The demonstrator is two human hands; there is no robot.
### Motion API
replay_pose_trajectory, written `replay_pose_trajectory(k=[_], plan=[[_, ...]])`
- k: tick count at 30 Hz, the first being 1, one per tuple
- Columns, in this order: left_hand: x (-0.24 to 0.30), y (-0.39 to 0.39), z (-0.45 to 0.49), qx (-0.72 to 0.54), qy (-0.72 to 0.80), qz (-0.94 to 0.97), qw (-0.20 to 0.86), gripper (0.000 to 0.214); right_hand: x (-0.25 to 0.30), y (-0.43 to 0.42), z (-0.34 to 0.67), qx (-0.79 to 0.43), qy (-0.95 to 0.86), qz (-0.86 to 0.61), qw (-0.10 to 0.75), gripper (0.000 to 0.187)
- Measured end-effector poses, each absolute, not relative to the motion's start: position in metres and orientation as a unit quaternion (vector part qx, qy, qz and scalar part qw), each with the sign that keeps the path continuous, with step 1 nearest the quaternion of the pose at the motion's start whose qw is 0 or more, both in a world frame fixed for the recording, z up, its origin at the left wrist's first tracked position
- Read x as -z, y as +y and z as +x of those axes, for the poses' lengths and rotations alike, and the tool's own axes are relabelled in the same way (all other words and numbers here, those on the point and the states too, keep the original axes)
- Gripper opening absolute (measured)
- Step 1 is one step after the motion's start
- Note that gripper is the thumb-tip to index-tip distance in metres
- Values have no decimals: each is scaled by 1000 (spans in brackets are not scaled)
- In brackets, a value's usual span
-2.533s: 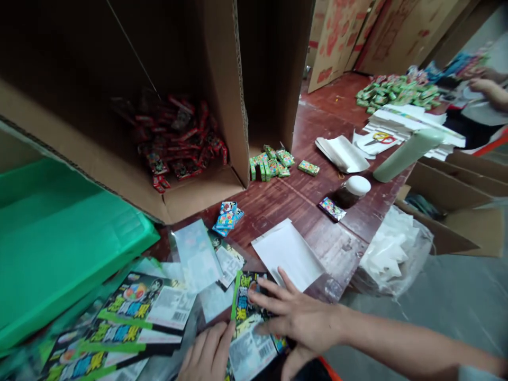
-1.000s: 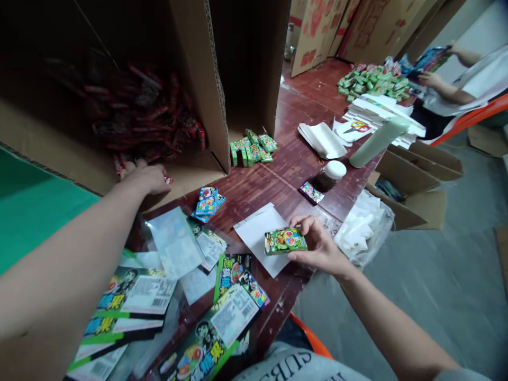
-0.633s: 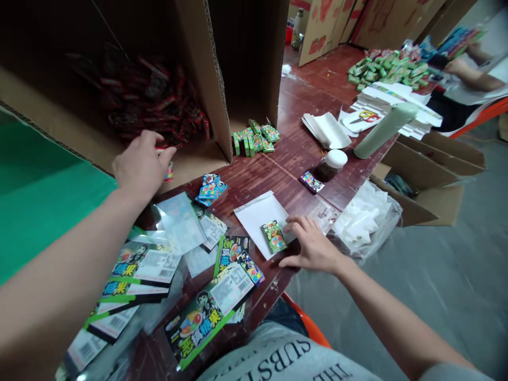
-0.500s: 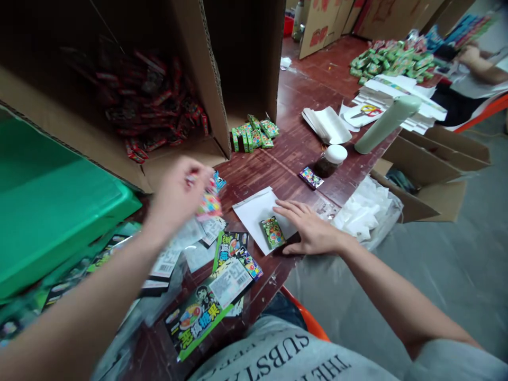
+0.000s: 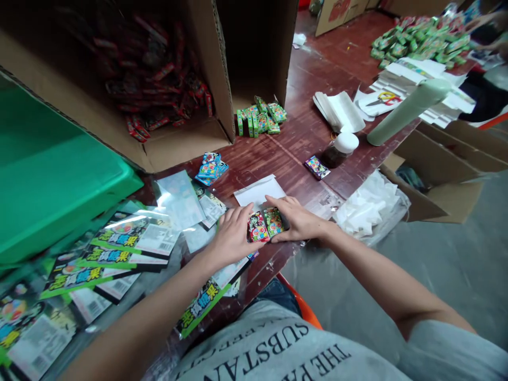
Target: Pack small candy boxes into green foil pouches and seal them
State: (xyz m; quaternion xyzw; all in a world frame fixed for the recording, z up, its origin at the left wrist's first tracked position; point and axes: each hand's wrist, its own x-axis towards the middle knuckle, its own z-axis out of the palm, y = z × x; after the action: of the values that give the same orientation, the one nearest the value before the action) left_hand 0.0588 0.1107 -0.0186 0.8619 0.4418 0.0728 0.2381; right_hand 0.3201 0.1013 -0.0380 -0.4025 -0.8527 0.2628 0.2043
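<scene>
My left hand (image 5: 232,237) is closed on a small red candy packet (image 5: 257,227) and holds it down on the table near the front edge. My right hand (image 5: 300,222) grips a small green candy box (image 5: 274,221) right beside the packet, so the two items touch side by side. Both lie at the near end of a white card (image 5: 260,189). Printed green-and-black bags (image 5: 130,238) lie spread to the left of my hands.
An open cardboard box (image 5: 186,145) with red packets stands at the back left, beside a green tray (image 5: 51,174). Green boxes (image 5: 259,117), blue packets (image 5: 210,166), a white-lidded jar (image 5: 340,149), a pale green bottle (image 5: 408,108), scissors (image 5: 383,98) and a plastic bag (image 5: 373,203) are around. Another person's arm (image 5: 486,18) shows far right.
My left hand took a red packet from the cardboard box and brought it down beside the green box. My right hand set the green box on the white card and stays on it.
</scene>
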Motion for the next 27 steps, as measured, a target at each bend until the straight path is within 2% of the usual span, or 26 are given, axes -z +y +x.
replay_pose_trajectory(k=[2, 7, 11, 14, 17, 22, 27], plan=[[21, 112, 63, -67, 448, 860, 233, 98, 43, 101, 313, -262, -855, -396, 210, 118], [9, 100, 58, -75, 438, 868, 223, 111, 44, 103, 306, -241, -867, -376, 223, 97], [-4, 62, 26, -82, 495, 851, 156, 130, 28, 100, 315, -256, -854, -376, 252, 93], [-2, 34, -2, -39, 531, 832, 156, 110, 15, 95, 317, -326, -851, -339, 233, 95], [-2, 21, -23, -32, 520, 826, 214, 91, 7, 94, 310, -392, -858, -271, 189, 94], [-16, 16, -44, -58, 487, 823, 286, 92, 3, 97, 288, -407, -866, -227, 180, 92], [-17, 6, -51, -65, 481, 822, 297, 95, 0, 94, 261, -366, -891, -201, 180, 89]])
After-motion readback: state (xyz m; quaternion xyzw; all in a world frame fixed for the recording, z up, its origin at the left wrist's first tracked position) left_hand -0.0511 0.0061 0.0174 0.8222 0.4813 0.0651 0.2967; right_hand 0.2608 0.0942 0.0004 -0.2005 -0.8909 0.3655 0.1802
